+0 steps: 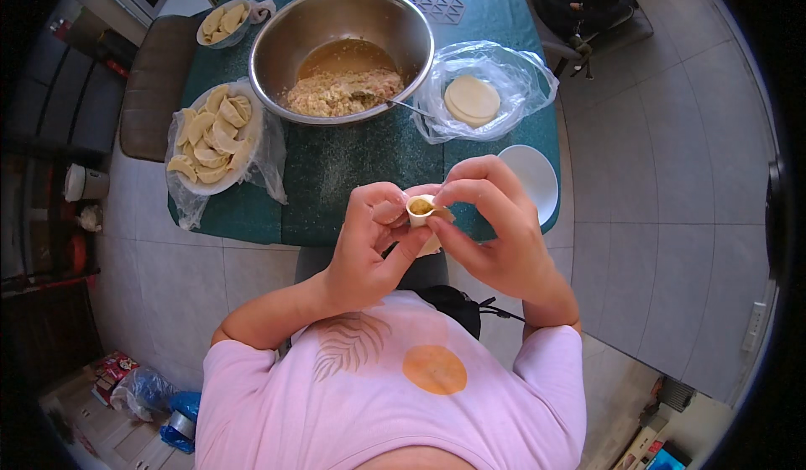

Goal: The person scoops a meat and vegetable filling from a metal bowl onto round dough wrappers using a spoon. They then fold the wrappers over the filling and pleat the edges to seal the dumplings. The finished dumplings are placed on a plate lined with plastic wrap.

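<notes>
- Head view: both hands meet above the near edge of the table [353,168], which has a dark green cloth on it.
- The left hand [369,247] holds a dumpling [421,210], fingers curled under the wrapper and thumb pressed on its near side.
- The right hand [495,231] pinches the same dumpling from the other side, thumb and forefinger closed on the edge of the wrapper.
- The dumpling sits between the two hands, only partly folded: its top is open and brownish filling shows inside.
- Beyond the hands, in the middle of the table, stands a large steel bowl [277,42] with minced filling [340,92] in the bottom; a spoon [395,102] leans in it, handle over the right rim.
- Just right of the bowl lies a clear plastic bag [520,79] with a stack of round wrappers [472,99] on it.
- Near the right hand, at the table's right edge, is a white dish [533,176].
- Left of the bowl, a plate [252,130] set on plastic carries many folded dumplings [210,134].
- A small bowl [220,42] at the far left corner holds more folded dumplings.
- A brown chair [155,84] stands at the table's left side.
- The person wears a pink shirt [378,403].
</notes>
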Demonstrator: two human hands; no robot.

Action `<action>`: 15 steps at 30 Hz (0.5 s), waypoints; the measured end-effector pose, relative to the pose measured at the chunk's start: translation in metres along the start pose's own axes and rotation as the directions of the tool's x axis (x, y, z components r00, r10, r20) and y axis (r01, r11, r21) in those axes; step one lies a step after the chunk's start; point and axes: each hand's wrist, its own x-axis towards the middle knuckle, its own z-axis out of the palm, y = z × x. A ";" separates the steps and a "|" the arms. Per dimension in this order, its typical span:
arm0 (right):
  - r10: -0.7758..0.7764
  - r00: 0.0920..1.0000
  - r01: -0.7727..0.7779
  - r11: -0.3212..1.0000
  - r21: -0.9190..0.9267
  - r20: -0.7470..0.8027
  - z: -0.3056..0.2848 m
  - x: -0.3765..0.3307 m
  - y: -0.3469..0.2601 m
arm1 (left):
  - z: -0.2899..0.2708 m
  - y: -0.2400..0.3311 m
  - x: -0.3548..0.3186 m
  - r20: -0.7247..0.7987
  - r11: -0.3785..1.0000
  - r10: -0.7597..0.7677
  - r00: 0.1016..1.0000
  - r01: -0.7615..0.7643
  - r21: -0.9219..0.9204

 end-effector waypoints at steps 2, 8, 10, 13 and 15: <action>-0.007 1.000 0.007 1.000 -0.007 0.029 -0.001 0.000 0.000 | -0.002 -0.001 -0.002 0.012 1.000 -0.022 1.000 0.022 0.022; -0.015 0.998 0.013 0.999 0.038 0.057 -0.002 -0.002 0.000 | -0.002 0.006 0.000 0.055 0.989 0.013 0.998 -0.020 0.143; -0.015 0.998 0.010 0.998 0.067 0.067 -0.002 -0.002 0.000 | -0.003 0.005 -0.001 0.064 0.990 0.008 0.998 -0.017 0.139; 0.075 0.997 -0.077 0.984 0.162 0.018 0.001 -0.005 -0.001 | -0.005 0.005 -0.001 0.087 0.987 0.012 0.996 -0.026 0.161; 0.027 1.000 -0.028 0.993 0.111 0.004 0.002 -0.005 0.001 | -0.006 0.005 -0.001 0.106 0.986 0.007 0.994 -0.025 0.167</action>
